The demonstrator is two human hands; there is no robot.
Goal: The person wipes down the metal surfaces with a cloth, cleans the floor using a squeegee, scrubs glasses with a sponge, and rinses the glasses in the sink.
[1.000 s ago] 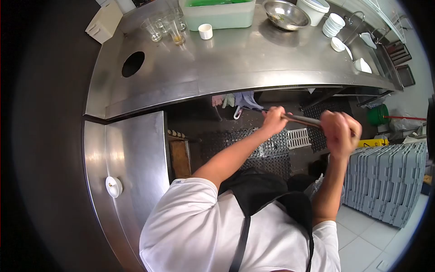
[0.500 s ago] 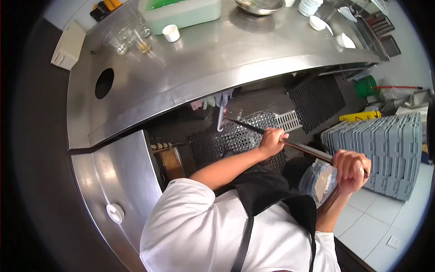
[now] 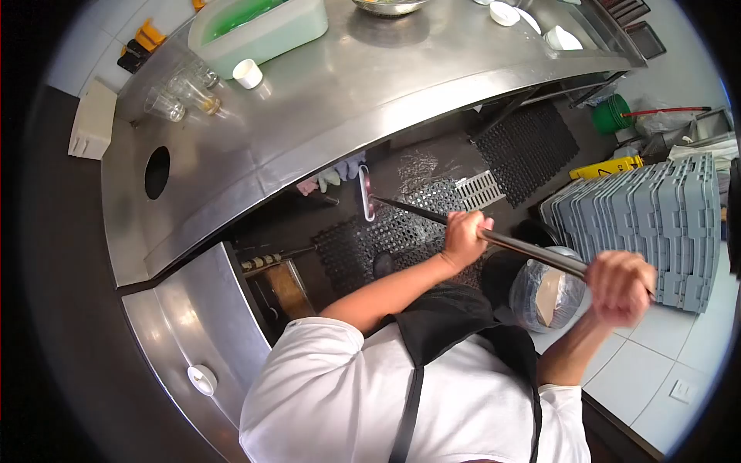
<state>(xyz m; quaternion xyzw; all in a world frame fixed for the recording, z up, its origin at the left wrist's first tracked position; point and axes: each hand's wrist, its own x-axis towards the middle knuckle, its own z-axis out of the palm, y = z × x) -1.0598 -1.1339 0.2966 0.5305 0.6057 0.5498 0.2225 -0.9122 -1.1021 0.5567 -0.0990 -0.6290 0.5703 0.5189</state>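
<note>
A long dark pole (image 3: 532, 248) runs slantwise across the middle of the view. My left hand (image 3: 465, 239) is wrapped round its middle part, and my right hand (image 3: 620, 287) is closed round its upper end at the right. At the pole's far end, a narrow whitish head (image 3: 366, 193) rests low by the dark floor, beside the perforated rubber mat (image 3: 424, 224). Wet streaks show on the floor near that head. Cloths or gloves (image 3: 332, 177) in pink, pale green and blue hang at the counter's underside.
A steel counter (image 3: 309, 116) carries glasses (image 3: 185, 92), a white cup (image 3: 247, 73) and a tub of green liquid (image 3: 262, 31). Stacked grey crates (image 3: 641, 224), a bagged bin (image 3: 546, 297), a yellow sign (image 3: 607, 167) and a green bucket (image 3: 611, 114) stand at the right.
The view has turned and shifted. The pole's head has come out from under the counter edge, toward me. My right hand has moved lower and further right; both hands keep their hold.
</note>
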